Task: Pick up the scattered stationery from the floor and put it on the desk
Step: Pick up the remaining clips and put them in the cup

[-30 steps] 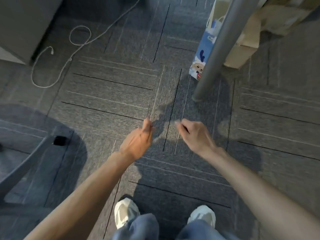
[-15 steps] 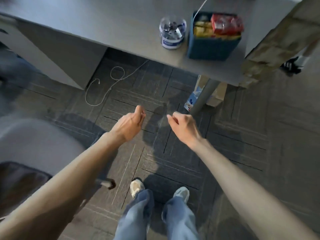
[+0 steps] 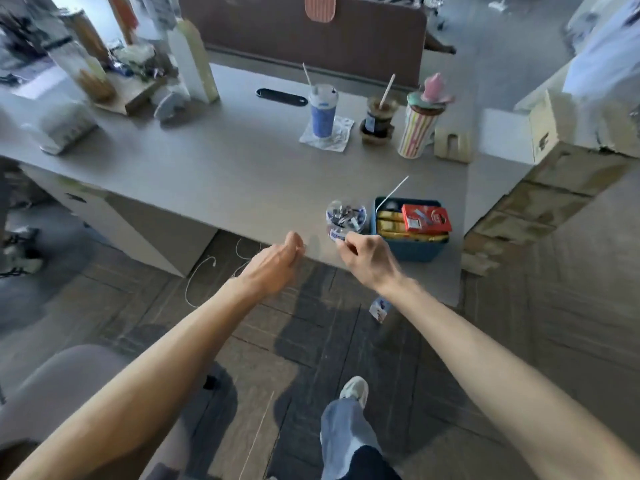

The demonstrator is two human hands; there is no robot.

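Observation:
My left hand hovers at the front edge of the grey desk, its fingers pinched on a tiny piece of stationery that is too small to identify. My right hand is pinched the same way on another small piece. Its fingertips are right at the near side of a clear jar full of small clips. The jar stands on the desk beside a blue bin of snack packets.
Three drink cups stand further back on the desk, with clutter at the back left. A white cable and a small carton lie on the carpet under the desk. Cardboard boxes stand at the right, a grey chair at the lower left.
The view has risen from the carpet to the desk top. Both pinched hands have lifted from floor level to the desk's front edge, with the right one now at the clip jar.

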